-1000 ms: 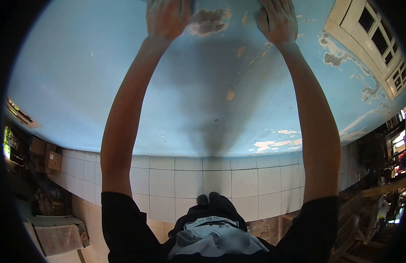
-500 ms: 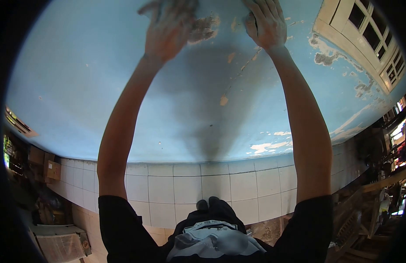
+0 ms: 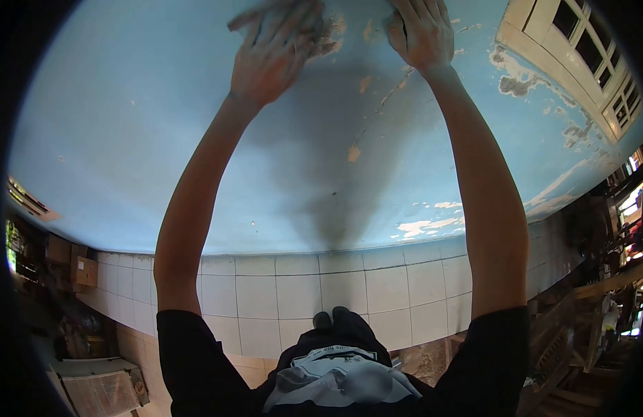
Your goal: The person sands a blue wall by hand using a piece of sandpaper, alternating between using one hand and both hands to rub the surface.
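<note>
Both my arms are raised toward a light blue wall [image 3: 196,181] with flaking paint. My left hand [image 3: 278,55] lies against the wall, back toward me, fingers stretched out and somewhat blurred. It partly covers a rough patch of bare plaster [image 3: 332,38]. My right hand [image 3: 424,38] is to the right of that patch, also with its back to me and its fingers extended; the fingertips leave the top of the view. No object shows in either hand, though the palms are hidden. A thin crack [image 3: 386,103] with chipped spots runs down below my right hand.
A cream window frame [image 3: 537,42] with panes is at upper right, beside peeling plaster [image 3: 519,85]. White tiles [image 3: 257,295] run along the wall's bottom. Wooden furniture [image 3: 578,354] stands at right, cardboard boxes [image 3: 84,272] at left, and a covered box [image 3: 102,393] at lower left.
My left hand has slid a little to the right, over more of the bare plaster patch. My right hand is almost where it was.
</note>
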Available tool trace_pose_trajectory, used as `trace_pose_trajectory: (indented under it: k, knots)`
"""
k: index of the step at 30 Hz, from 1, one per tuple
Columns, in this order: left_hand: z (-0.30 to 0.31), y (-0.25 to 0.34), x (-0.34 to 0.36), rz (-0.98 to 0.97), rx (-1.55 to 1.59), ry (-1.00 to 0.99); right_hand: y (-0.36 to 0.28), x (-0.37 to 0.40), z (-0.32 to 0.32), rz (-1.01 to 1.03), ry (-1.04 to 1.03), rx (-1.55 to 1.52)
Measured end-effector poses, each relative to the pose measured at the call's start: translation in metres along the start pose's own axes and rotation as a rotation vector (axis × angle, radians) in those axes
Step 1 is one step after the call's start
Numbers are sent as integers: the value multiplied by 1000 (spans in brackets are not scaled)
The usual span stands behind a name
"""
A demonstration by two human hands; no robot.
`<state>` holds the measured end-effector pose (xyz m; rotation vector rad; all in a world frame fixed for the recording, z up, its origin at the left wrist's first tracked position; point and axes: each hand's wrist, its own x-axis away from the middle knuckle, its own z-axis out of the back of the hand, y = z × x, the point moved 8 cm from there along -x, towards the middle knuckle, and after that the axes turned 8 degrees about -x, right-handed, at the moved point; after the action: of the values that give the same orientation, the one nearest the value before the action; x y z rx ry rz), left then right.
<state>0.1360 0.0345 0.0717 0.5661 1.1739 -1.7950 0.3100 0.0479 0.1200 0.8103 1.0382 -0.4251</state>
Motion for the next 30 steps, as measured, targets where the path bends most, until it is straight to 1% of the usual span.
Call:
trace_pose_trajectory:
  k: [1,3,4,6,7,9,11,13,14,16,17,19,20,21,23,24,26,27,29,30]
  knots:
    - [-2,-5,2,0,-1,2,0,0,0,1,1,1]
    - [5,-12,-3,-33,135,-59,0,1,0,-3,4,11]
    - [10,-17,-9,-33,137,-62,1,2,-1,-6,0,10]
    - [36,-46,-24,172,-117,190,1,1,-1,2,6,2]
    - [35,-49,-28,171,-113,189,1,1,-1,1,2,4]
    - [48,-57,-28,209,78,389,1,2,-1,11,2,5]
    - [33,-40,-13,202,17,362,3,1,-5,19,9,16]
    - [-2,-3,13,-5,-115,273,3,4,-4,17,13,28]
    - [-3,7,23,-7,-114,275,2,4,-3,11,4,11]
    - [0,29,32,-116,191,239,3,0,-2,12,1,2]
    - [0,22,30,-119,192,246,3,1,-2,11,0,-1]
    - [-5,-10,19,10,41,185,2,2,-3,6,-8,-3]
    - [5,-33,8,194,94,259,2,1,-3,12,-1,-3]
    - [16,-52,-2,309,103,273,2,2,-2,17,5,-4]
    - [51,-58,-26,317,201,360,3,4,-3,-1,-19,-4]
    - [45,-56,-24,318,202,364,4,3,-4,-15,-34,-10]
    - [34,-41,-21,292,-94,340,4,2,-5,-8,-26,-5]
    - [32,-37,-18,290,-92,345,4,3,-5,-5,-24,-3]
    - [18,-35,-16,325,-45,191,5,5,-5,-11,-34,4]
    - [12,-38,-14,309,-63,160,6,5,-5,-19,-47,1]
